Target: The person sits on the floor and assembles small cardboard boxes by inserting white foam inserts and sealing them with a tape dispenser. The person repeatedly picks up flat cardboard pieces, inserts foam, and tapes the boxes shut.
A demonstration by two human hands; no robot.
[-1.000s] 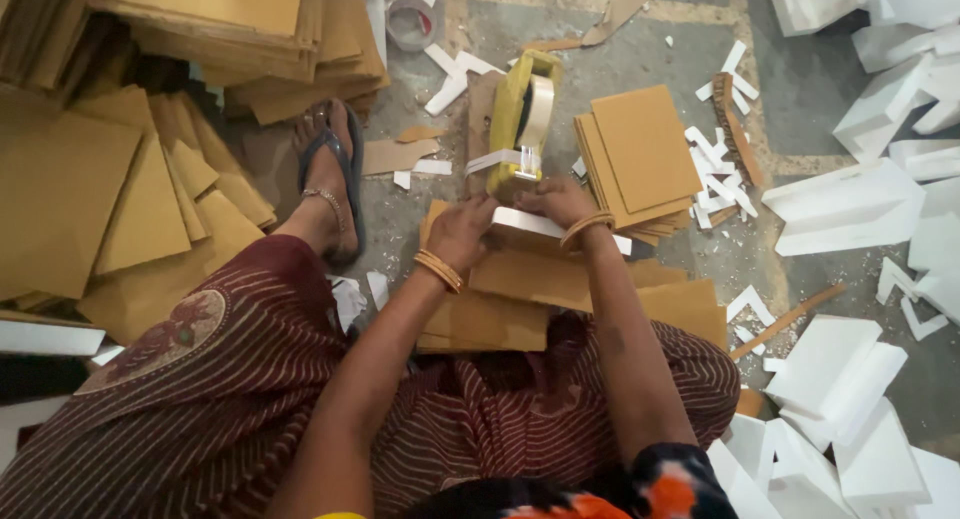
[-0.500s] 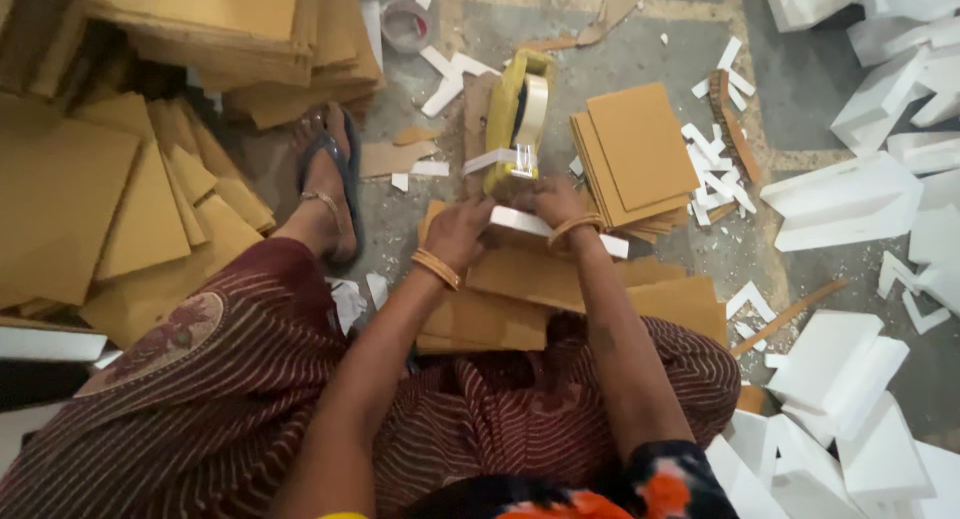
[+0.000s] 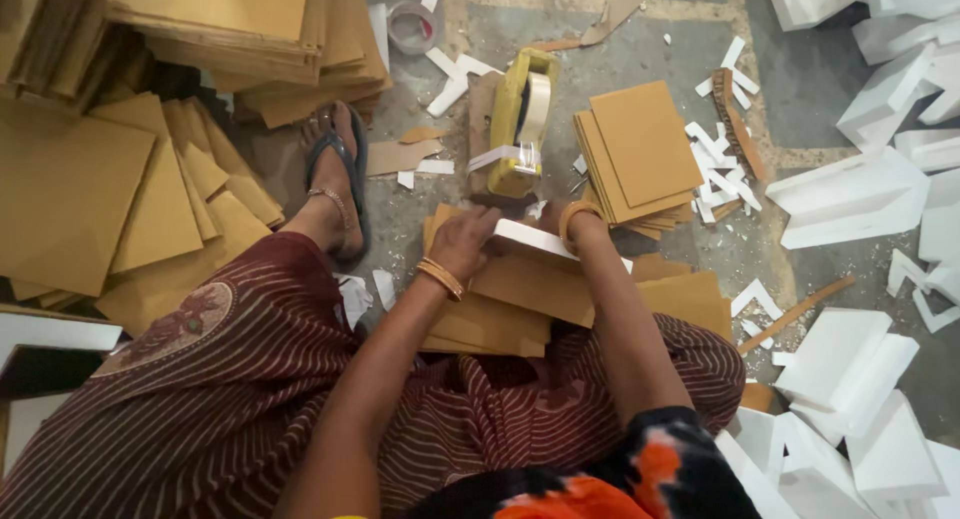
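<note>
The left hand [image 3: 462, 241] grips a white foam strip [image 3: 545, 241] over brown cardboard sheets [image 3: 530, 289]. The right hand [image 3: 556, 217] (mostly hidden) holds its far end, near the yellow tape dispenser [image 3: 520, 119].

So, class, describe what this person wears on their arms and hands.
Both forearms are bare, with no gloves. The left hand has thin gold-coloured bangles at its wrist; the right hand has a gold-coloured bangle too. The right upper arm shows a short black sleeve with an orange and white print.

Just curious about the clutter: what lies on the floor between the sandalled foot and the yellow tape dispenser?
In the head view, a torn brown cardboard scrap and small white foam strips lie between the foot and the tape dispenser.
</note>
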